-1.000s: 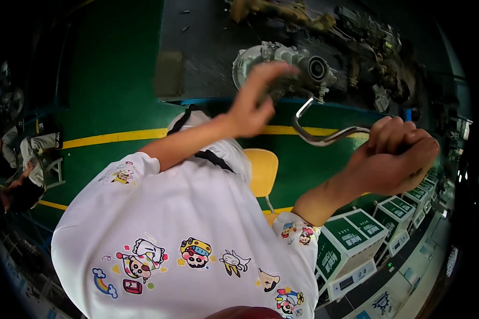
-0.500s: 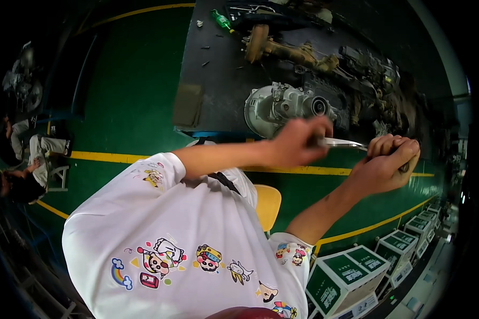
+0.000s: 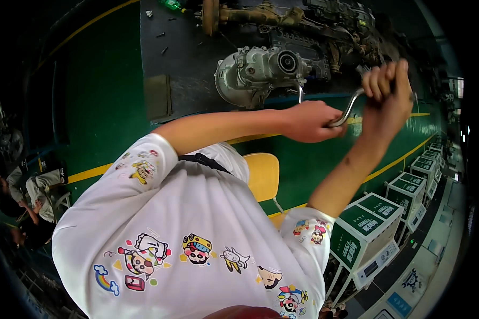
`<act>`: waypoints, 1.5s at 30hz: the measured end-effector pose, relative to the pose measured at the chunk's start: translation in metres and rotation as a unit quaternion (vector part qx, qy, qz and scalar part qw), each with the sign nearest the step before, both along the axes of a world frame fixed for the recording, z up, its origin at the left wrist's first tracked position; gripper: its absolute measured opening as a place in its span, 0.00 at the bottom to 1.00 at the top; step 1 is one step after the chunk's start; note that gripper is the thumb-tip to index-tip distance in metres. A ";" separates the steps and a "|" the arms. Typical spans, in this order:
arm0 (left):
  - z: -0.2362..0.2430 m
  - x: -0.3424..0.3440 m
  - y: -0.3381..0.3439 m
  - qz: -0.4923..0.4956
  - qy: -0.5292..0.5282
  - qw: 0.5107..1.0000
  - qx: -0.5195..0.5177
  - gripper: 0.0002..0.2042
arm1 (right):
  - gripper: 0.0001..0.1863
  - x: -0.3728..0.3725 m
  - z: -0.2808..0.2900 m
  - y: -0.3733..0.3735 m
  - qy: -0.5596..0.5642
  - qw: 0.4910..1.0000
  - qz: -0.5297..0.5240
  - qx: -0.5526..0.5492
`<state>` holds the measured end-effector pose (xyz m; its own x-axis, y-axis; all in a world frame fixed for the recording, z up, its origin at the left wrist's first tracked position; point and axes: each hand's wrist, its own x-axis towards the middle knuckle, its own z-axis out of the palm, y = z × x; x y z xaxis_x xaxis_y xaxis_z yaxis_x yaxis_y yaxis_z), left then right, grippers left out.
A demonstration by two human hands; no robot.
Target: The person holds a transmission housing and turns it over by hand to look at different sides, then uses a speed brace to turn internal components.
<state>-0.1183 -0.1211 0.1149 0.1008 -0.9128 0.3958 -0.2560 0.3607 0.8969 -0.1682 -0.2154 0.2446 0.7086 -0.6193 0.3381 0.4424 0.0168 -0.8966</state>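
Note:
A silver speed-handle wrench, a bent cranked rod, runs between my two hands. My left hand is closed round its middle bend. Higher and to the right, my right hand wraps its far end, which the fingers partly hide. Left of my left hand, another length of bright rod rises toward the grey metal gearbox; whether it belongs to the same wrench I cannot tell. The gearbox lies on the dark workbench, its round bearing opening facing up.
A rusty axle assembly and a ribbed dark part lie behind the gearbox. Several bolts and a brown mat are at the left. A yellow stool stands below my arms; white-and-green cabinets line the right.
The view has shifted, so the bench and gearbox sit farther left and higher. My right hand has risen with its wrench end, and the bent rod now shows between my hands.

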 end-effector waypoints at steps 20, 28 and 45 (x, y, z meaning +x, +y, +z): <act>0.011 0.082 0.023 0.100 0.104 0.986 -0.086 0.13 | 0.18 -0.021 -0.030 0.023 0.025 0.994 0.007 -0.106; -0.021 0.038 -0.060 0.258 0.081 0.946 -0.180 0.10 | 0.18 0.019 -0.010 0.078 0.103 0.965 0.039 -0.240; 0.003 0.101 0.018 0.211 0.005 0.972 -0.107 0.15 | 0.17 -0.001 -0.020 0.057 -0.007 0.988 -0.075 -0.133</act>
